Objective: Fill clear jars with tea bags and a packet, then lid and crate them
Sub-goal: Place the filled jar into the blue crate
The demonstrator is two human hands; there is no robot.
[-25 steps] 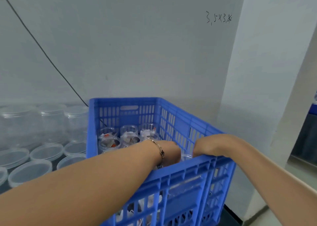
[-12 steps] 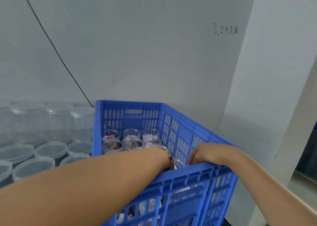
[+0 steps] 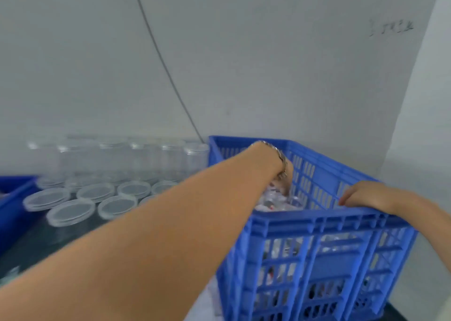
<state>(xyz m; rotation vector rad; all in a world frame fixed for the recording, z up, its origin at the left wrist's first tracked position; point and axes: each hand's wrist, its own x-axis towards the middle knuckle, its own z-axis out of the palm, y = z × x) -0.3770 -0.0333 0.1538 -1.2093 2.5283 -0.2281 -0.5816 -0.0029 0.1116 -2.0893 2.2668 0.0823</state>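
The slatted blue plastic crate (image 3: pixel 314 247) holds filled clear plastic jars (image 3: pixel 273 203). The left hand (image 3: pixel 284 174) has reached deeper among them (grasp cannot be told); the right hand (image 3: pixel 366 195) still clasps the near rim, so crating continues

blue slatted crate (image 3: pixel 317 225), clear jars (image 3: pixel 136 159), clear lids (image 3: pixel 70 211), perhaps silver bracelet (image 3: pixel 280 157)

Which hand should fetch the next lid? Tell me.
Left, probably. The left hand reaches into the blue crate nearest the loose lids; what it holds is hidden. The right hand grips the crate's rim, steadying it.
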